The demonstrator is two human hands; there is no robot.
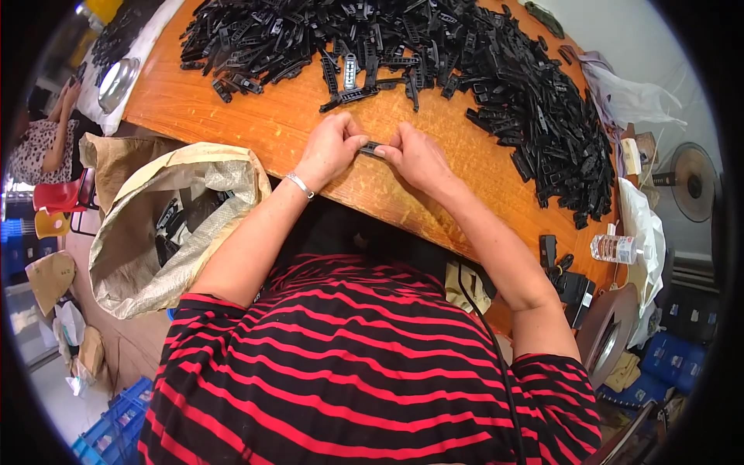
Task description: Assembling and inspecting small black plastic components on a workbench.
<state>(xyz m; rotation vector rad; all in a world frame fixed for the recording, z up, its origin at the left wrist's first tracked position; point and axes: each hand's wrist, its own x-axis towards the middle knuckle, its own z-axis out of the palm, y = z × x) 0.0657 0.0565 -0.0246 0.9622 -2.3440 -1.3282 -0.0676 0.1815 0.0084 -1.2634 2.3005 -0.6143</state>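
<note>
Both hands pinch one small black plastic part (370,147) above the table (256,116): left hand (332,147) and right hand (415,155) closed on opposite ends. Best kept level, thumbs pressing evenly, pile of parts (496,70) within reach.

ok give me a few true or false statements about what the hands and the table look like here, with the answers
1. Both hands pinch one small black plastic part between them. True: the left hand and the right hand meet on it.
2. A bracelet sits on the right wrist. False: the bracelet is on the left wrist.
3. A heap of black parts covers the far side of the wooden table. True.
4. The open sack stands to the person's right. False: it stands to their left.
5. The plastic bottle is upright. False: it lies on its side.
</note>
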